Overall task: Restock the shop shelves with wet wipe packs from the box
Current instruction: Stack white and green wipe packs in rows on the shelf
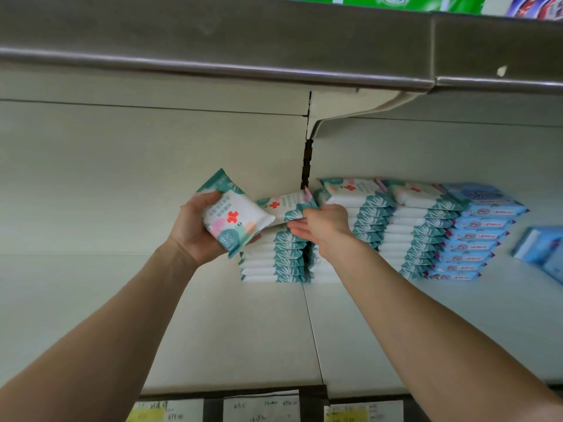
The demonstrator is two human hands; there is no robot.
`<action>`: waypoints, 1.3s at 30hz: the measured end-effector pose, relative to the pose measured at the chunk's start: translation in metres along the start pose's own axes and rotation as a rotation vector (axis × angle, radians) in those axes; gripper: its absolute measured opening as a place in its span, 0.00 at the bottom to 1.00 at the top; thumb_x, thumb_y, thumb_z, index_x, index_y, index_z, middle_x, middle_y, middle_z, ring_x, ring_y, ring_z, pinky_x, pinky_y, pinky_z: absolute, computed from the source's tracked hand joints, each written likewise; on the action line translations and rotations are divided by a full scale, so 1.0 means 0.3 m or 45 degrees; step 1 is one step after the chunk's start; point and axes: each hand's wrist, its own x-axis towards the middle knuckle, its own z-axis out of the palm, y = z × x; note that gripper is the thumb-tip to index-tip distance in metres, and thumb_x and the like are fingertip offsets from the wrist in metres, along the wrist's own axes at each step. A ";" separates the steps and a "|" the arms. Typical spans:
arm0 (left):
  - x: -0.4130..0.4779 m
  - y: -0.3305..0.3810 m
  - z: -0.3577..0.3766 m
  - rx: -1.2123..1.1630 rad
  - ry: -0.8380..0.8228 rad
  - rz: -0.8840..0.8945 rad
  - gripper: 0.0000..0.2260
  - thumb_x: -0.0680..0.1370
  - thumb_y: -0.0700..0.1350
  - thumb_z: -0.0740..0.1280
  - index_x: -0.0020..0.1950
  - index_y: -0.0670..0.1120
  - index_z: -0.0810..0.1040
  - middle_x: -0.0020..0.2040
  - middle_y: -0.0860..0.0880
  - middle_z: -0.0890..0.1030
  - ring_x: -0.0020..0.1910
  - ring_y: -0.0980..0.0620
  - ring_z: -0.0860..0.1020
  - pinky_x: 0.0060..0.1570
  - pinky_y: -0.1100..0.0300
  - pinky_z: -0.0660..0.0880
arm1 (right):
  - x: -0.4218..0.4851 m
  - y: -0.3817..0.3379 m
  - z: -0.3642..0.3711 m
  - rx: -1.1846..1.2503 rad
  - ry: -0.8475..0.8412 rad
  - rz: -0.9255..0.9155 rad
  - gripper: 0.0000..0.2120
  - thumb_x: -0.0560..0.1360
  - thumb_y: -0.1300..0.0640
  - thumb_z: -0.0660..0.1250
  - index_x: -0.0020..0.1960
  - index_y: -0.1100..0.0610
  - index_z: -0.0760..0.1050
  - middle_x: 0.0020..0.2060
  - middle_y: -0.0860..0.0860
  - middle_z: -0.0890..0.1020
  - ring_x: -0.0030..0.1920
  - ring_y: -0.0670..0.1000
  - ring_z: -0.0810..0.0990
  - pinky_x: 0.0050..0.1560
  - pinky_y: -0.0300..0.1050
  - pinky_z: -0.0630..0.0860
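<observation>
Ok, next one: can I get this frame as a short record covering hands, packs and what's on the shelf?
left: left hand grips a tilted teal pack, held off the shelf
right: right hand, fingers pinching a second pack that lies on the leftmost stack
stock: middle teal stack, third teal stack, then blue stack at the right
above: upper shelf with green packages
box: not in view
progress: one pack being placed, one waiting
</observation>
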 end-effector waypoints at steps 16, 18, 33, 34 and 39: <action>0.001 0.043 0.058 0.277 0.284 -0.004 0.03 0.78 0.41 0.63 0.49 0.44 0.76 0.40 0.43 0.84 0.38 0.45 0.83 0.35 0.45 0.81 | -0.022 -0.020 -0.043 -1.725 0.099 -0.591 0.18 0.81 0.46 0.56 0.38 0.56 0.66 0.31 0.50 0.70 0.39 0.54 0.71 0.32 0.42 0.62; 0.006 0.060 0.074 0.298 0.254 0.052 0.04 0.78 0.41 0.63 0.46 0.45 0.76 0.39 0.44 0.83 0.38 0.46 0.82 0.37 0.47 0.81 | -0.037 -0.069 -0.038 -1.706 0.117 -0.721 0.20 0.81 0.46 0.55 0.34 0.57 0.66 0.29 0.50 0.68 0.36 0.54 0.71 0.30 0.43 0.60; -0.020 0.097 0.104 0.780 0.140 -0.293 0.04 0.76 0.38 0.65 0.49 0.42 0.76 0.37 0.43 0.83 0.31 0.50 0.82 0.31 0.61 0.80 | -0.034 -0.133 -0.014 -0.191 -0.190 -0.186 0.03 0.78 0.64 0.65 0.44 0.62 0.75 0.34 0.56 0.81 0.28 0.46 0.80 0.31 0.37 0.80; -0.012 0.098 0.101 0.710 0.219 -0.256 0.03 0.77 0.37 0.64 0.49 0.41 0.76 0.36 0.43 0.82 0.30 0.51 0.81 0.31 0.62 0.80 | -0.028 -0.124 -0.023 -0.307 -0.177 -0.198 0.04 0.78 0.63 0.64 0.45 0.62 0.75 0.34 0.56 0.82 0.29 0.47 0.81 0.31 0.38 0.80; 0.029 0.074 0.138 0.774 0.352 -0.110 0.06 0.77 0.32 0.64 0.50 0.41 0.73 0.44 0.42 0.78 0.38 0.49 0.76 0.30 0.61 0.79 | -0.010 -0.081 -0.033 -1.088 -0.066 -0.468 0.11 0.76 0.57 0.66 0.37 0.60 0.79 0.31 0.52 0.83 0.34 0.51 0.82 0.42 0.47 0.81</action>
